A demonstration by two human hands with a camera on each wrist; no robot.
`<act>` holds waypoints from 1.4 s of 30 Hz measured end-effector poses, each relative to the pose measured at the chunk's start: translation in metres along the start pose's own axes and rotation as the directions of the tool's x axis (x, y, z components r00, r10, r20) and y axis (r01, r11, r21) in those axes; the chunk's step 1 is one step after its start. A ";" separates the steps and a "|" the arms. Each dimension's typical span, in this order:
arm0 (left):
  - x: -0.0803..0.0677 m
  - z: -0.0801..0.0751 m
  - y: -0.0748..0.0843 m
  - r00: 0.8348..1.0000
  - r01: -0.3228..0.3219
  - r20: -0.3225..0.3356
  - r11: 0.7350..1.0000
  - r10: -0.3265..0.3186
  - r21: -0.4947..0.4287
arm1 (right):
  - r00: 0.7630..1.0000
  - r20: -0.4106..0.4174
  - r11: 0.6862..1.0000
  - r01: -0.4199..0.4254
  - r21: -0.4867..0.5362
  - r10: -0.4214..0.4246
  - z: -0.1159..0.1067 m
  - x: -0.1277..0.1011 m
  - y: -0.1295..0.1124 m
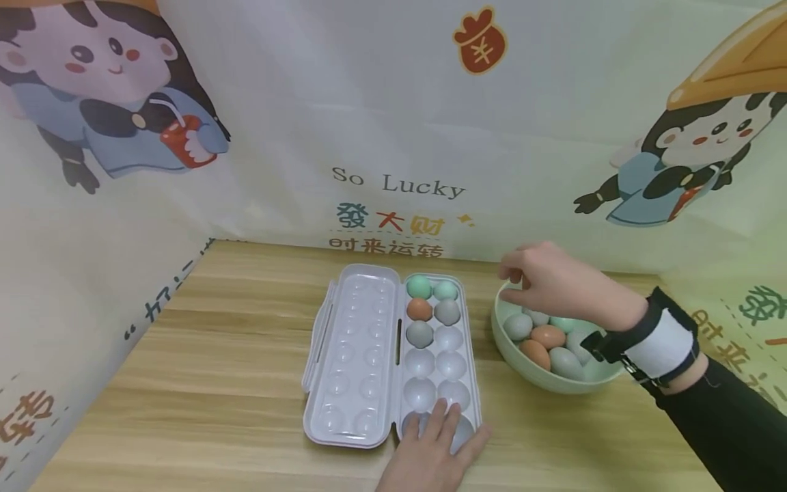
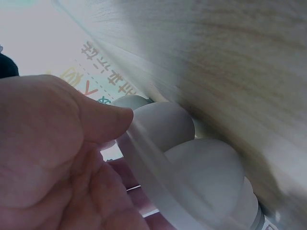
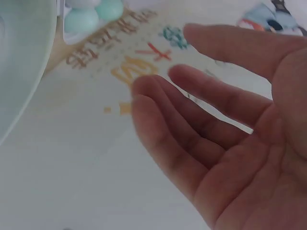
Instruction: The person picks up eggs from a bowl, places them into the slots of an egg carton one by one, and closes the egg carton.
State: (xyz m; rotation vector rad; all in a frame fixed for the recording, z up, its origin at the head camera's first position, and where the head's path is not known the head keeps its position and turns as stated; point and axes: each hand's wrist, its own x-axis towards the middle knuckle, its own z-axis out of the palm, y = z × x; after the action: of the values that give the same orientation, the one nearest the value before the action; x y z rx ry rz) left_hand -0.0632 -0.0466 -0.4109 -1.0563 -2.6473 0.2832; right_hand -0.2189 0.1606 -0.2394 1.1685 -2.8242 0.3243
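Note:
My left hand (image 1: 424, 451) lies over the near end of a white plastic egg carton (image 1: 395, 355). In the left wrist view, its thumb (image 2: 108, 117) is against the carton's rim (image 2: 148, 175), with the other fingers on the rim's far side. Several eggs sit in the carton's far cups: green eggs (image 1: 419, 286), a brown egg (image 1: 419, 309) and grey ones (image 1: 447, 312). Above the far left part of a pale green bowl (image 1: 541, 383) is my right hand (image 1: 544, 277), loosely curled and holding nothing. The bowl holds several brown (image 1: 548, 336), grey (image 1: 566, 363) and green eggs.
The carton's lid (image 1: 353, 362) lies folded open to the left. Under everything is a wood-grain tabletop (image 1: 203, 383). A printed backdrop (image 1: 344, 102) with cartoon figures and lettering rises behind the table and along its sides.

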 end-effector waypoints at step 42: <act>-0.001 0.003 0.000 0.997 0.008 -0.075 0.999 -0.005 0.039 | 0.922 0.054 0.920 -0.386 0.069 0.383 0.080 -0.105 0.053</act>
State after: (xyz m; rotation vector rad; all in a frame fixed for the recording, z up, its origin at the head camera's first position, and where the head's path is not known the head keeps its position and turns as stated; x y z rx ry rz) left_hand -0.0636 -0.0472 -0.4139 -1.0260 -2.5674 0.2877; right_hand -0.1804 0.2524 -0.3415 0.6226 -3.0894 0.4414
